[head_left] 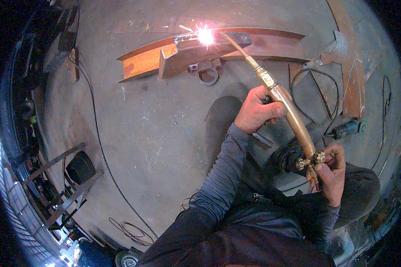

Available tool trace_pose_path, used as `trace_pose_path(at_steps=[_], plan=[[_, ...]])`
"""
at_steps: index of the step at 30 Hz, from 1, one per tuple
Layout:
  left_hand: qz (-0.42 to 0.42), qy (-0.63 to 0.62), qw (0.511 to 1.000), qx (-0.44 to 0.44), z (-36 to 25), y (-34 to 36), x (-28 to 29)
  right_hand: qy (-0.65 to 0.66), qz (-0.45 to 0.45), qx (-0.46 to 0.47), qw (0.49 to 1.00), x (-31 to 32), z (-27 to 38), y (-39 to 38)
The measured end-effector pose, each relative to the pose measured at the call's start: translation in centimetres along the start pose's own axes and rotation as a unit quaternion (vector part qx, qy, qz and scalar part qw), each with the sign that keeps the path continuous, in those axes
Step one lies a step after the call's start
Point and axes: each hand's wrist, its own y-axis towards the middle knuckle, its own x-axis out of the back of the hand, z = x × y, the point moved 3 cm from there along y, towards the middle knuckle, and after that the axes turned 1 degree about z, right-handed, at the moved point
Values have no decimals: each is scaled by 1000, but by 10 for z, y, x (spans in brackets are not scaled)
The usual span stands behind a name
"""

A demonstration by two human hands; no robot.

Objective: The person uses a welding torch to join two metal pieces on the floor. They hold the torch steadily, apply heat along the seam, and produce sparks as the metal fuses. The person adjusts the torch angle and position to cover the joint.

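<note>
A brass gas torch point(295, 119) runs slantwise from my lap up to the workpiece. My left hand point(259, 109) is closed about its upper handle. At the rear end, the fingers of my right hand point(332, 175) pinch a round valve knob point(319, 156), beside a second knob point(301, 164). The narrow torch tip point(229, 39) points at a dark steel bracket point(191, 55), where a bright pinkish-white glow point(205, 36) throws sparks. This bracket lies against a rusty steel beam point(142, 65) on the floor. Below it sits a small steel piece with a ring point(208, 76).
A teal-and-black angle grinder point(346, 129) lies to the right, near a looped black cable point(294, 82) and rusty steel plates point(353, 84). A long hose point(98, 135) crosses the concrete at left. A metal frame point(64, 184) stands farther left.
</note>
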Motion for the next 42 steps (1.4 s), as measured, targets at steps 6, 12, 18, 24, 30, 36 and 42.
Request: trace_pose_path(at_steps=[6, 12, 18, 24, 30, 36, 42], plan=[[4, -15, 1000, 6, -2, 0, -2, 10, 3, -2, 1000, 4, -3, -1], [6, -15, 1000, -7, 1, 0, 1, 6, 11, 1, 1000, 3, -3, 0], [12, -11, 1000, -17, 3, 1, 1, -9, 21, 2, 1000, 3, 0, 1], [18, -6, 1000, -6, 4, 1, 3, -4, 2, 2, 1000, 2, 1, -1], [10, -9, 1000, -15, 6, 1, 2, 2, 13, 7, 1000, 3, 1, 0], [14, -9, 1000, -4, 5, 0, 2, 0, 13, -1, 1000, 3, -1, -1], [2, 4, 1000, 5, 6, 1, 3, 3, 2, -10, 1000, 6, -5, -1]])
